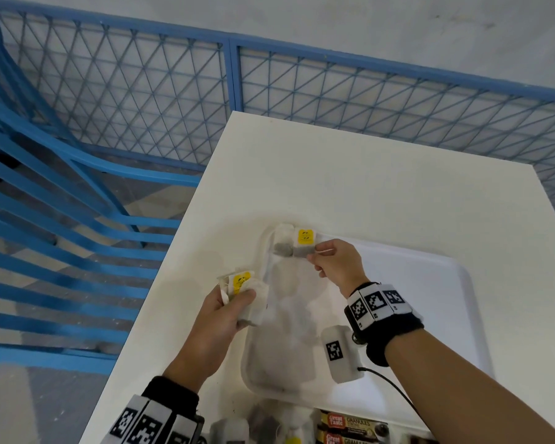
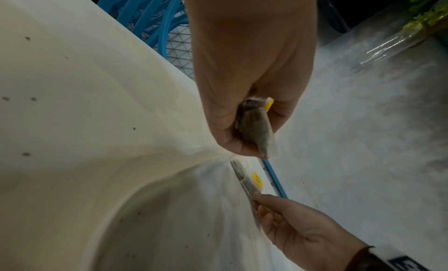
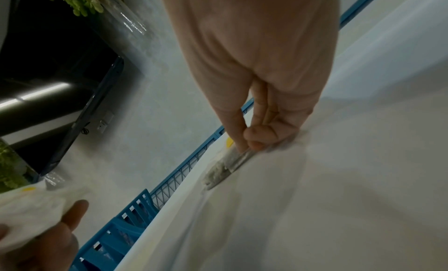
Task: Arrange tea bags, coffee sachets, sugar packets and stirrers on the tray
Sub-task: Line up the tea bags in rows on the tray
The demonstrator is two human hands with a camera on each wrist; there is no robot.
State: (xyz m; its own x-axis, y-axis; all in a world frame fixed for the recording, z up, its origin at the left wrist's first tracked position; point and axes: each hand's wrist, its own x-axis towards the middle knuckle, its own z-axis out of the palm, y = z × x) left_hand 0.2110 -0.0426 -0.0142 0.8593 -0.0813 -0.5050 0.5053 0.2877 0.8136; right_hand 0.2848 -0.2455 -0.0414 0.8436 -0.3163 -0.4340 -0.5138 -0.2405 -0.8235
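While left hand (image 1: 220, 310) grips tea bags (image 1: 244, 291), right hand (image 1: 335, 262) pinches a tray-corner bag (image 1: 303, 243).

Cut off by the lower edge of the head view: brown coffee sachets (image 1: 353, 426), only the top of their print readable, and a blurred heap of tea bags (image 1: 269, 423)
Hidden under the left hand (image 1: 218, 318): how many tea bags sit in the held bunch (image 1: 245, 294)
Print on the yellow tag (image 1: 305, 237) too small to read
Smeared by blur in the right wrist view: the tea bag (image 3: 225, 166) at the fingertips (image 3: 254, 144) of the right hand (image 1: 335, 262)
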